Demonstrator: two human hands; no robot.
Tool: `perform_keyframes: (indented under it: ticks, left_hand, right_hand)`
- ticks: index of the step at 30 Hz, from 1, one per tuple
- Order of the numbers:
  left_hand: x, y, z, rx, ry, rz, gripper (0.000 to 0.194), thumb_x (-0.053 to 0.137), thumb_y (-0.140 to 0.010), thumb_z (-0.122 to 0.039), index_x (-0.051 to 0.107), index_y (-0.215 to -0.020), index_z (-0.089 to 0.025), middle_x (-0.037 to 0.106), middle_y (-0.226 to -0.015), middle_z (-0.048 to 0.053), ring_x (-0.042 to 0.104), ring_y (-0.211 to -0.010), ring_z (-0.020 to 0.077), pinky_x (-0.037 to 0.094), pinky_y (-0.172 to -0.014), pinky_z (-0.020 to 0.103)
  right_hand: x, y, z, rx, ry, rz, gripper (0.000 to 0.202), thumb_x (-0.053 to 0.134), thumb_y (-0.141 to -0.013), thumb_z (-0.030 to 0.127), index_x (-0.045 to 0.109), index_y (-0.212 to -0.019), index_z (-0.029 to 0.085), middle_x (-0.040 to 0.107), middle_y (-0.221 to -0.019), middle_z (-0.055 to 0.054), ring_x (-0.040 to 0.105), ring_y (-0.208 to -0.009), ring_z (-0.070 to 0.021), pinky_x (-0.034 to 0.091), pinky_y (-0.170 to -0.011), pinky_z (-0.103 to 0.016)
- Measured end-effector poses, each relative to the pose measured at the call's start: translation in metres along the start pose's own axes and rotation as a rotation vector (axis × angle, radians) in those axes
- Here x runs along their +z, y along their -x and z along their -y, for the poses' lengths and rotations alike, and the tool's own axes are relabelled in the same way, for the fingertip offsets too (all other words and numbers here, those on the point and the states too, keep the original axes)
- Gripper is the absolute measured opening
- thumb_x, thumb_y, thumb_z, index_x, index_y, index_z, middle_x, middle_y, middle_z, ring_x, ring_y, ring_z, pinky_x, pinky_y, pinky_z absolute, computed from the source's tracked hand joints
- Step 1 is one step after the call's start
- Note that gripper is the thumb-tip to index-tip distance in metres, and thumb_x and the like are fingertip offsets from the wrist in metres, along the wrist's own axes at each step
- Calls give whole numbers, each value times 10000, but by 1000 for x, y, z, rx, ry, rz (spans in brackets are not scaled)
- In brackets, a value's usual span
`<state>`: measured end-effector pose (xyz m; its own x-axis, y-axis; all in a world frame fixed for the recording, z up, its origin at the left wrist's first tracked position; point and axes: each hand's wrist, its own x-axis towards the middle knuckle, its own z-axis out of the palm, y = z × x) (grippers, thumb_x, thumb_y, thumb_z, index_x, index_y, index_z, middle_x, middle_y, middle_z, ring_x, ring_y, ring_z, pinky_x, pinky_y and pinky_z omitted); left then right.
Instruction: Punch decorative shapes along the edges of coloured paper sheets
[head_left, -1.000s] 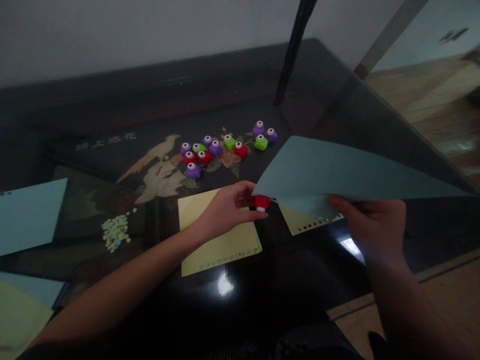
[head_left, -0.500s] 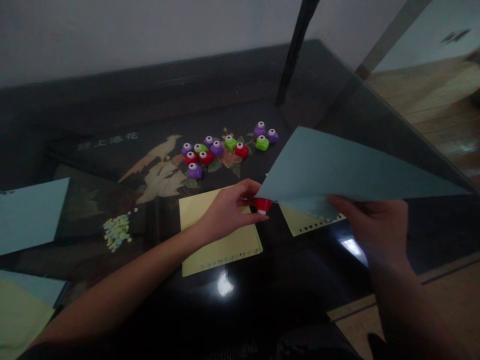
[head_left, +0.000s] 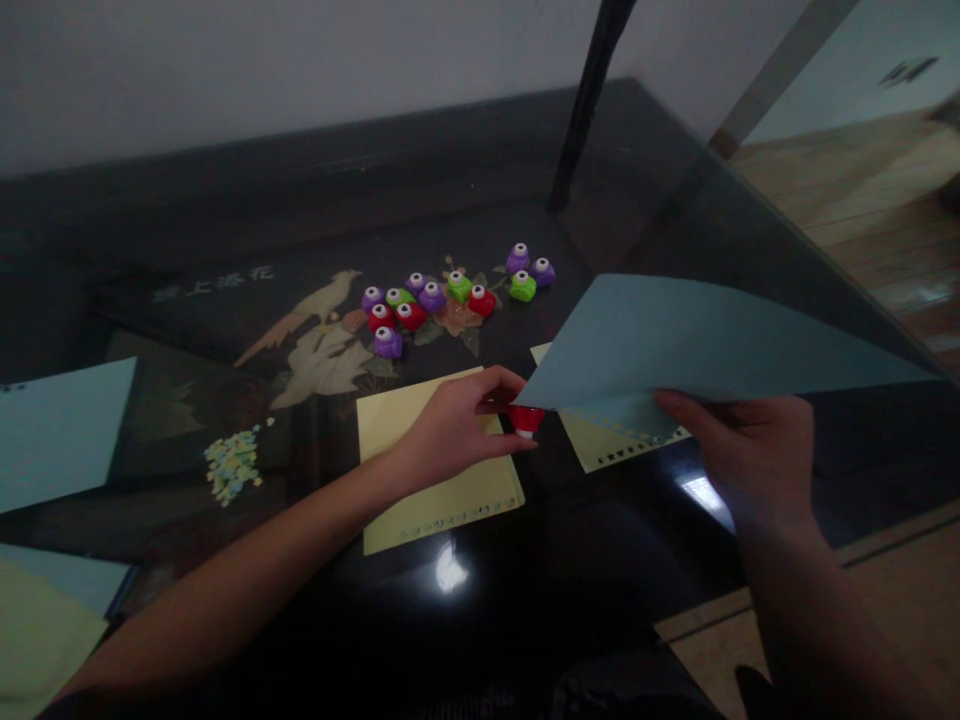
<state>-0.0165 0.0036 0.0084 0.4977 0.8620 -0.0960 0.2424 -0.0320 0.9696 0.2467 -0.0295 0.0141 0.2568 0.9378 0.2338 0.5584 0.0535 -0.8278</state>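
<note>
Between the thumb and fingers of my left hand (head_left: pixel 457 425) is a small red punch (head_left: pixel 527 418) with a white button facing down, set at the left corner of a blue sheet (head_left: pixel 660 335). My right hand (head_left: pixel 750 450) pinches the near edge of that sheet, which is raised and bent above the table. A row of holes runs along part of its edge. Beneath my left hand lies a yellow sheet (head_left: pixel 442 510) with holes along its near edge. Another yellow sheet (head_left: pixel 600 450), also punched, is partly hidden under the blue one.
Several purple, green and red punches (head_left: pixel 410 316) stand at the middle of the black table (head_left: pixel 300 200). Small paper cut-outs (head_left: pixel 232 465) lie in a pile on the left. Blue sheets (head_left: pixel 64 430) and a yellow sheet (head_left: pixel 37 630) rest at the far left.
The raised far part of the blue sheet has dropped a little, and more of the yellow sheet behind it shows. Both hands keep their holds, nearly still.
</note>
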Motion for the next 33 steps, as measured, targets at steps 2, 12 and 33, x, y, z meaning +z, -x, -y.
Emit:
perform_keyframes:
  ticks: [2,12,33]
  left_hand:
    - [0,0,0,16,-31,6,395,783,-663,-240,578,-988,-148,657,-972,48,646,-904,174,517,-904,362]
    - [-1,1,-2,41,-77,30,421,791,-652,-281,578,-986,-140,673,-981,63,653,-866,182,529,-861,359]
    - [1,1,1,-3,187,27,368,792,-640,-238,569,-917,-143,654,-914,38,643,-854,175,508,-879,390]
  right_hand:
    - [0,0,2,2,1,4,64,777,-673,282,721,-673,312,733,-686,22,674,-635,-230,534,-631,-392]
    - [0,0,3,15,-28,9,62,779,-666,279,720,-678,291,733,-682,24,667,-624,-212,525,-620,-363]
    - [2,1,-4,40,-62,-34,92,793,-645,306,724,-669,250,704,-650,19,641,-614,-168,510,-655,-325]
